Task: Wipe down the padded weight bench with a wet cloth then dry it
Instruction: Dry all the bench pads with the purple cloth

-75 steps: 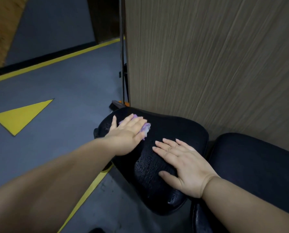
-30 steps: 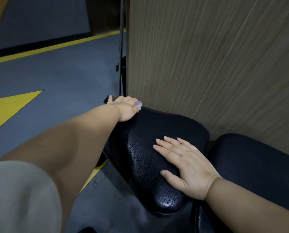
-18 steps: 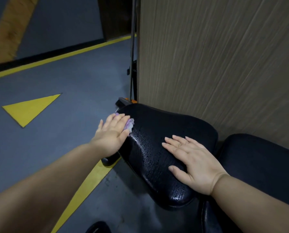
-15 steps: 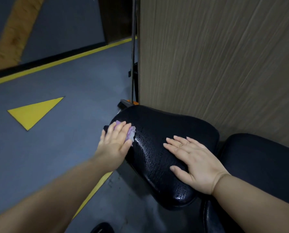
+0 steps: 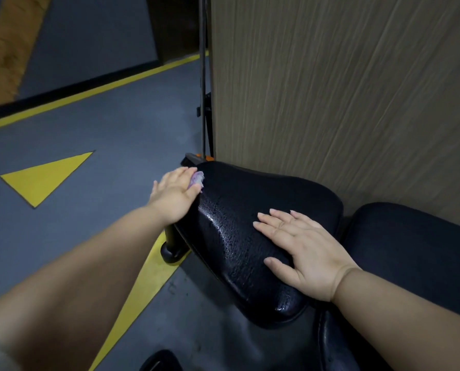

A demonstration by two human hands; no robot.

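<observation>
The black padded bench seat (image 5: 250, 215) fills the lower middle, its textured surface glistening wet. A second black pad (image 5: 410, 253) joins it on the right. My left hand (image 5: 174, 195) presses a small purple cloth (image 5: 197, 178) against the seat's far left edge with straight fingers; most of the cloth is hidden under the fingers. My right hand (image 5: 301, 250) lies flat, fingers spread, on top of the seat near its right end.
A wood-grain panel (image 5: 344, 89) stands right behind the bench. The bench's black leg and foot (image 5: 173, 246) rest on a grey floor with yellow lines and a yellow triangle (image 5: 45, 176). A thin black pole (image 5: 203, 76) rises beside the panel's corner.
My left hand has slid the purple cloth back and forth over the seat's left end and now sits slightly farther along the left edge. My right hand has stayed flat on the seat.
</observation>
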